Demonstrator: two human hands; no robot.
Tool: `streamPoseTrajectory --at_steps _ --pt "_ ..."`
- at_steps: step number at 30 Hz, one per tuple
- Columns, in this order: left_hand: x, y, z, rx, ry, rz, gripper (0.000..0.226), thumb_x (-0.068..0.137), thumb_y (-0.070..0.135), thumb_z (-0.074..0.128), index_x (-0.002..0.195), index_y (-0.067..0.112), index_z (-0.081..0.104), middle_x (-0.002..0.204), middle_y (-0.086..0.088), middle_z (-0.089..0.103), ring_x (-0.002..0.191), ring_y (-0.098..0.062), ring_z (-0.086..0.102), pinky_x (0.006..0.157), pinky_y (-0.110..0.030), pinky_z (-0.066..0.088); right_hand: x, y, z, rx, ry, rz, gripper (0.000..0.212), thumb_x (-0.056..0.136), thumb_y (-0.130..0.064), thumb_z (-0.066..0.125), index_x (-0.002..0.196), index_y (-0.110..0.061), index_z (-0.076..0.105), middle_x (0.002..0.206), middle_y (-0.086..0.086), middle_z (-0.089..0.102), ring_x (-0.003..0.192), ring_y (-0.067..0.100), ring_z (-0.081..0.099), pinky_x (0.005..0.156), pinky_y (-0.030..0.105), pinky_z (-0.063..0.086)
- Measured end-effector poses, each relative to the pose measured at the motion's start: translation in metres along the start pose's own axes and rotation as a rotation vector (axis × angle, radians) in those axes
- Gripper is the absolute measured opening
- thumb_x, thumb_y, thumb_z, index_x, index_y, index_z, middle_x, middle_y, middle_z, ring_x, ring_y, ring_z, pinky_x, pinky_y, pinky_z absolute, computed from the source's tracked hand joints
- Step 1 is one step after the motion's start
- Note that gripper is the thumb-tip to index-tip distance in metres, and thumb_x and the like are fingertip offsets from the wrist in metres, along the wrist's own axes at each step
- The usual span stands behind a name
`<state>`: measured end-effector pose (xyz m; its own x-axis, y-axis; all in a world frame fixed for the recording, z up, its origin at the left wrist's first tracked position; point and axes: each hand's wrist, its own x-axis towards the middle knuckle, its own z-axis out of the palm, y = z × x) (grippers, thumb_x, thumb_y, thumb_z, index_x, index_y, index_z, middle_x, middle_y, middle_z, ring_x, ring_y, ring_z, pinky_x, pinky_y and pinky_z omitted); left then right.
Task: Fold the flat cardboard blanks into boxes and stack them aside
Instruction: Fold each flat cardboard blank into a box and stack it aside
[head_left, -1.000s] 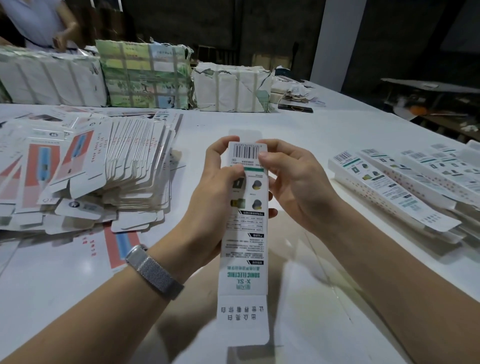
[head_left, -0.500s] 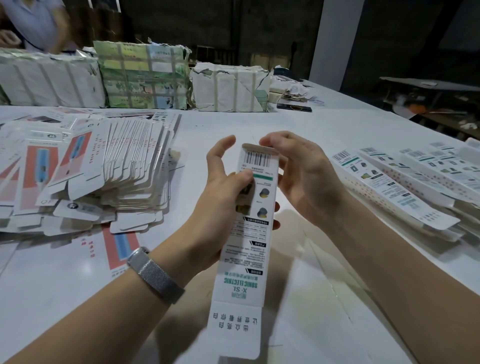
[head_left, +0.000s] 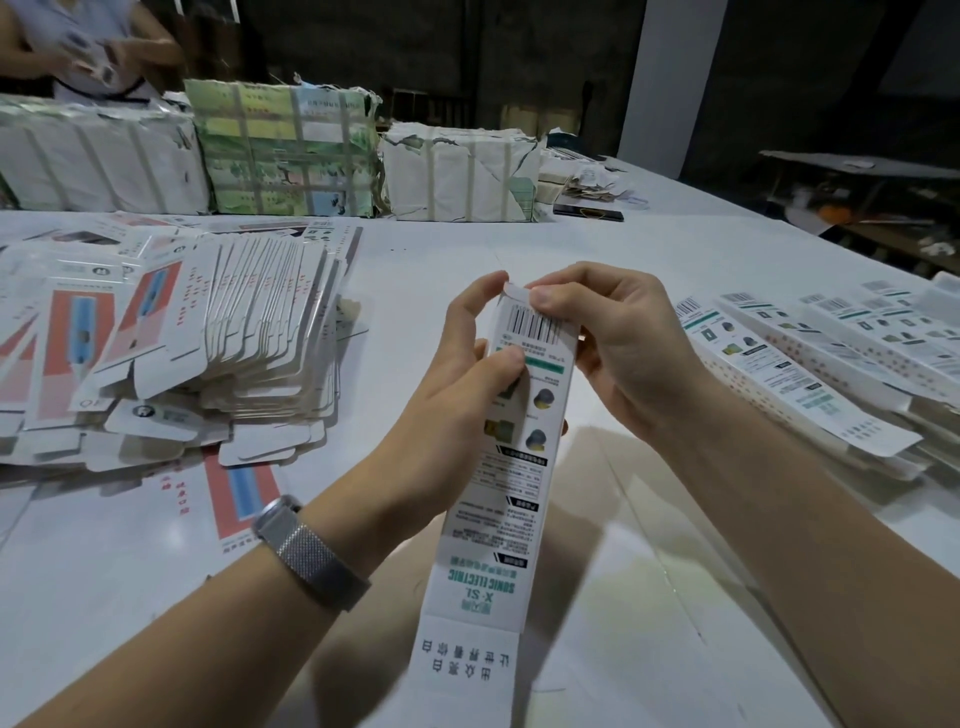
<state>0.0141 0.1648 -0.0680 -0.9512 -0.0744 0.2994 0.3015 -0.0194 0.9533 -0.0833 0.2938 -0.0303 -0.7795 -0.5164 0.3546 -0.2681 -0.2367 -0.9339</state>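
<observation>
Box (head_left: 519, 447) at frame centre, above surface (head_left: 649, 249). Left hand (head_left: 457, 395) fingers gripping upper body; right hand (head_left: 618, 343) fingers pinching top flap. Judged light, thin, crease-prone; hold by edges near folds.

free: bare table (head_left: 447, 249) strip ahead of the hands, between the piles | left: fanned flat blanks (head_left: 249, 332) block | right: row of folded boxes (head_left: 810, 374) block | far edge: wrapped bundles (head_left: 291, 150) wall it off
</observation>
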Motion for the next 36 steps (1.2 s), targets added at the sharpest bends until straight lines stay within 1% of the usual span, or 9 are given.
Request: streamPoseTrajectory --at_steps 4,9,14,19,25,28,30,33,36 --pt "-0.002 0.002 -0.001 0.018 -0.006 -0.001 0.051 0.092 0.038 0.043 0.136 0.061 0.032 0.099 -0.016 0.070 0.082 -0.032 0.072 0.062 -0.027 0.055 0.000 -0.003 -0.005 -0.040 -0.033 0.022 0.022 0.089 -0.007 0.065 0.069 -0.014 0.072 0.073 0.006 0.070 0.079 0.028 0.061 0.076 0.045 0.043" --pt "-0.003 0.003 -0.001 -0.034 -0.022 0.001 0.042 0.093 0.034 0.043 0.130 0.054 0.040 0.096 -0.019 0.070 0.077 -0.029 0.073 0.060 -0.027 0.055 0.002 -0.007 -0.011 -0.113 -0.107 0.046 0.019 0.084 -0.018 0.064 0.068 -0.016 0.073 0.077 0.006 0.070 0.082 0.024 0.064 0.078 0.047 0.044" --pt "0.000 0.004 -0.008 -0.076 0.028 0.011 0.038 0.094 0.031 0.042 0.126 0.050 0.043 0.091 -0.012 0.074 0.077 -0.032 0.073 0.056 -0.028 0.054 -0.001 -0.002 -0.007 -0.123 -0.102 -0.009 0.026 0.092 -0.031 0.056 0.093 -0.017 0.079 0.091 0.012 0.071 0.100 0.041 0.061 0.081 0.067 0.046" --pt "0.001 0.004 -0.011 -0.099 0.036 0.011 0.032 0.093 0.030 0.043 0.119 0.049 0.046 0.092 -0.014 0.073 0.077 -0.033 0.073 0.055 -0.030 0.054 -0.002 0.001 -0.004 -0.129 -0.097 -0.049 0.027 0.093 -0.028 0.055 0.099 -0.011 0.075 0.090 0.008 0.071 0.098 0.042 0.060 0.081 0.070 0.043" --pt "0.000 0.006 -0.010 -0.095 0.035 0.043 0.029 0.094 0.029 0.041 0.116 0.047 0.046 0.092 -0.017 0.072 0.077 -0.030 0.073 0.056 -0.029 0.054 -0.002 0.000 -0.003 -0.090 -0.131 -0.077 0.025 0.094 -0.026 0.054 0.098 -0.012 0.075 0.092 0.005 0.067 0.094 0.029 0.063 0.078 0.065 0.048" --pt "0.001 0.007 -0.011 -0.102 0.079 0.074 0.030 0.093 0.027 0.041 0.118 0.043 0.046 0.092 -0.016 0.073 0.076 -0.030 0.072 0.055 -0.030 0.054 -0.002 0.002 0.001 -0.011 -0.176 -0.042 0.032 0.097 -0.028 0.049 0.110 -0.009 0.070 0.099 0.013 0.064 0.093 0.027 0.063 0.064 0.042 0.053" --pt "0.001 0.008 -0.012 -0.101 0.093 0.080 0.030 0.094 0.026 0.041 0.120 0.041 0.045 0.089 -0.013 0.074 0.074 -0.027 0.071 0.053 -0.029 0.054 -0.003 0.001 0.003 0.001 -0.200 -0.025 0.034 0.099 -0.030 0.045 0.113 -0.010 0.069 0.104 0.016 0.065 0.096 0.026 0.063 0.063 0.033 0.052" --pt "0.001 0.009 -0.010 -0.084 0.111 0.068 0.028 0.101 0.025 0.040 0.124 0.039 0.043 0.087 -0.010 0.074 0.073 -0.023 0.071 0.054 -0.028 0.054 -0.002 0.003 0.003 -0.021 -0.218 0.059 0.046 0.097 -0.046 0.038 0.119 -0.018 0.068 0.113 0.011 0.069 0.106 0.024 0.063 0.078 0.038 0.054" --pt "0.003 0.012 -0.007 -0.134 0.124 0.068 0.031 0.103 0.028 0.041 0.131 0.042 0.038 0.102 -0.004 0.075 0.084 -0.018 0.072 0.066 -0.032 0.058 -0.001 0.003 0.006 0.142 -0.234 0.148 0.068 0.091 -0.063 0.029 0.143 -0.024 0.050 0.137 -0.001 0.058 0.126 0.021 0.054 0.101 0.044 0.046"
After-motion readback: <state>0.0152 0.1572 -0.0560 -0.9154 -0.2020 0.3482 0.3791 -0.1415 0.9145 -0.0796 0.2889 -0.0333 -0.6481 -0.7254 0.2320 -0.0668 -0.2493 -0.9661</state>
